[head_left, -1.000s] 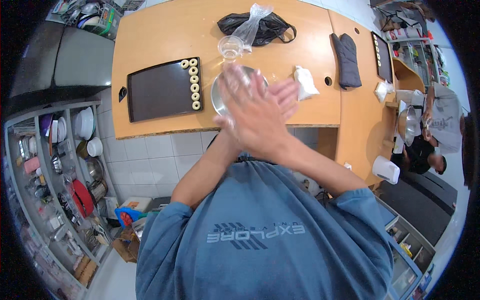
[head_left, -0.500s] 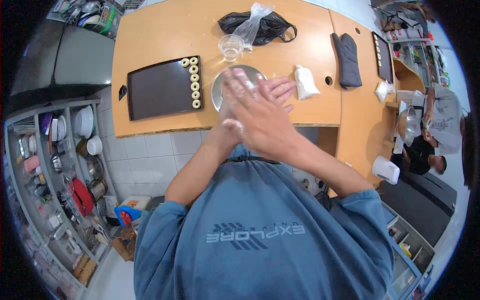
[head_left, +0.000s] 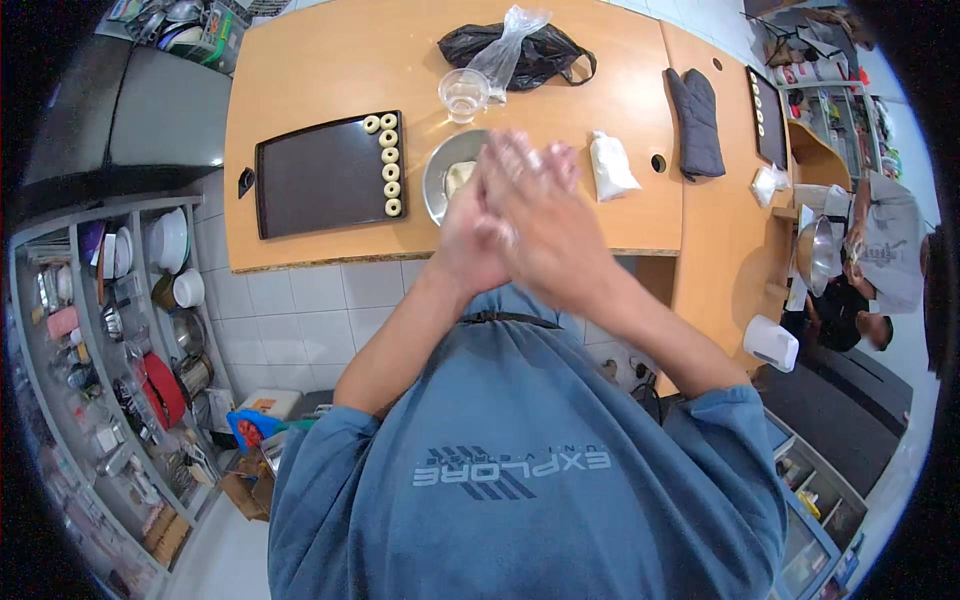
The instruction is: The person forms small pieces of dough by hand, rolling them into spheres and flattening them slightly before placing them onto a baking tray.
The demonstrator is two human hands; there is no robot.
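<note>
My left hand (head_left: 468, 232) and my right hand (head_left: 556, 240) are closed palm to palm above the table's front edge, with the right over the left. Their fingers point away from me and are smeared by motion, with white residue on them. Whatever lies between the palms is hidden. Partly behind them stands a metal bowl (head_left: 433, 185) holding pale dough (head_left: 459, 178). To the left, a dark baking tray (head_left: 315, 190) carries several small dough rings (head_left: 391, 156) along its right side. A bag of white powder (head_left: 613, 168) lies right of the hands.
Beyond the bowl stand a clear plastic cup (head_left: 464, 96) and a black plastic bag (head_left: 545, 52) with a clear bag (head_left: 500, 60) on it. A dark oven mitt (head_left: 697, 125) lies at right. Another person (head_left: 893, 240) works at far right near a metal bowl (head_left: 818, 250).
My pressed hands have shifted slightly right, with the right hand sliding against the left. More of the bowl and the dough inside now shows.
</note>
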